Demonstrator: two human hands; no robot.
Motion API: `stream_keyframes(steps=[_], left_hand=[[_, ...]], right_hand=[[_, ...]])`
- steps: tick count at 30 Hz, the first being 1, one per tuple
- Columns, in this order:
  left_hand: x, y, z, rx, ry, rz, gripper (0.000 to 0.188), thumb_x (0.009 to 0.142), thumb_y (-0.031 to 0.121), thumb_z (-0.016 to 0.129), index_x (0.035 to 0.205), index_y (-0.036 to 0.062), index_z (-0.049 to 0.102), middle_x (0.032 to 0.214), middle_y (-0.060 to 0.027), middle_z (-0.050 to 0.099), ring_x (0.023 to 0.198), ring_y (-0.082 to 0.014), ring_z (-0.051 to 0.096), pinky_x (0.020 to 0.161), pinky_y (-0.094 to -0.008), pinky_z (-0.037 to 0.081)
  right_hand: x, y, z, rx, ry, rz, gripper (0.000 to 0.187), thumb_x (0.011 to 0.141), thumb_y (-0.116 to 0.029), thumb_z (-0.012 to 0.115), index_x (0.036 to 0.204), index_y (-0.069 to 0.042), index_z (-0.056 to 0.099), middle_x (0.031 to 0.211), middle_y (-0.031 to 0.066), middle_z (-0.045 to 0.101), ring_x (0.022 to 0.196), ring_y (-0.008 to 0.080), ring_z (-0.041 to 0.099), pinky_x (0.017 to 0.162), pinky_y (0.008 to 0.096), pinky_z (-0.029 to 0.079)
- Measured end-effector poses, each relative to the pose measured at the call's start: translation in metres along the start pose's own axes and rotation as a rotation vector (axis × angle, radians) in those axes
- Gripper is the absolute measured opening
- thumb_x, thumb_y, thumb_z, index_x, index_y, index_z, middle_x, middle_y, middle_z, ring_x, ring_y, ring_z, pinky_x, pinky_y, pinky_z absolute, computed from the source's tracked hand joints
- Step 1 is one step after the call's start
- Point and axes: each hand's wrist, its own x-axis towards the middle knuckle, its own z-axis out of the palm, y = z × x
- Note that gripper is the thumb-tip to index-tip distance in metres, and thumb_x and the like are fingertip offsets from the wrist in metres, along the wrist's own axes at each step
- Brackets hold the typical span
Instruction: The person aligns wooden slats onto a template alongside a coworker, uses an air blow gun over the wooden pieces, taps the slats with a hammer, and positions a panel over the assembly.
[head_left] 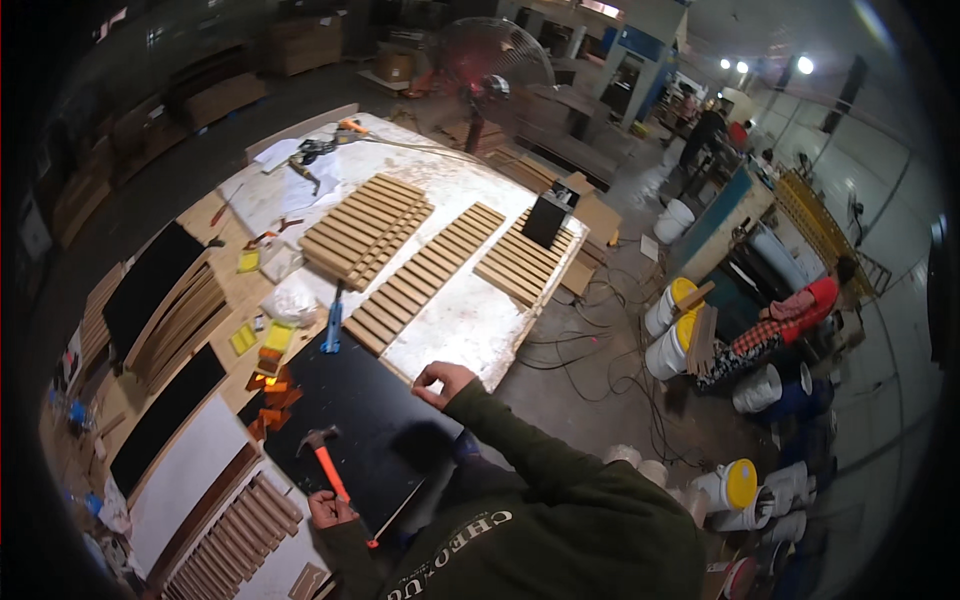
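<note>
In my left hand [331, 510], low on the left, is a claw hammer [328, 468] with an orange-red handle; the fingers are closed round the handle, its head toward the black panel [350, 410]. My right hand [445, 383] hovers by the near edge of the white-topped table [455, 335], thumb and fingers curled in a pinch. What they hold, if anything, is too small to make out. Beyond it lie a slatted wooden strip [425, 275], a stack of slatted panels [365, 228] and another slatted panel [520, 262]. A blue tool [332, 325] rests beside the strip.
Orange pieces [275, 400], yellow packets [243, 340] and a clear plastic bag [291, 302] lie left of the black panel. A black box-like object [550, 213] stands on the far right panel. Buckets [672, 355] and cables [640, 400] occupy the right floor, near a person in red [810, 310].
</note>
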Motion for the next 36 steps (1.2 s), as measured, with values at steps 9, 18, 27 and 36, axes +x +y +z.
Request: stream_keyframes(steps=[9, 18, 27, 36], left_hand=[[0.086, 0.054, 0.329, 0.155, -0.327, 0.2, 0.02, 0.09, 0.013, 0.062, 0.107, 0.0033, 0.057, 0.063, -0.0012, 0.056, 0.053, -0.0088, 0.053, 0.051, -0.0254, 0.046], [0.178, 0.05, 0.515, 0.772, -0.255, 0.824, 0.006, 0.083, 0.007, 0.061, 0.089, 0.0042, 0.062, 0.078, -0.0146, 0.059, 0.066, -0.0311, 0.057, 0.059, -0.039, 0.049], [0.198, 0.089, 0.529, 0.94, -0.391, 0.615, 0.003, 0.074, 0.006, 0.06, 0.075, 0.0058, 0.057, 0.073, -0.009, 0.053, 0.065, -0.0269, 0.054, 0.055, -0.039, 0.046], [0.216, 0.112, 0.533, 0.989, -0.467, 0.638, 0.003, 0.074, 0.006, 0.059, 0.075, 0.0061, 0.057, 0.073, -0.0083, 0.053, 0.066, -0.0263, 0.054, 0.056, -0.0388, 0.046]], right_hand=[[0.253, 0.192, -0.172, -0.213, 0.166, -0.116, 0.02, 0.083, -0.027, 0.067, 0.086, -0.008, 0.066, 0.08, 0.0117, 0.066, 0.076, 0.0296, 0.064, 0.069, 0.0377, 0.052], [0.502, 0.375, -0.226, -0.31, 0.096, 0.276, 0.028, 0.083, -0.022, 0.064, 0.109, -0.011, 0.067, 0.116, 0.0142, 0.063, 0.107, 0.031, 0.06, 0.095, 0.0396, 0.048], [0.659, 0.481, -0.214, -0.481, 0.119, 0.238, 0.07, 0.081, -0.022, 0.066, 0.139, 0.005, 0.038, 0.144, 0.0244, 0.038, 0.135, 0.0378, 0.035, 0.114, 0.0412, 0.029], [0.68, 0.455, -0.233, -0.484, -0.154, 0.376, 0.044, 0.085, -0.041, 0.063, 0.113, -0.007, 0.06, 0.115, 0.0167, 0.062, 0.107, 0.0335, 0.058, 0.093, 0.0451, 0.045]])
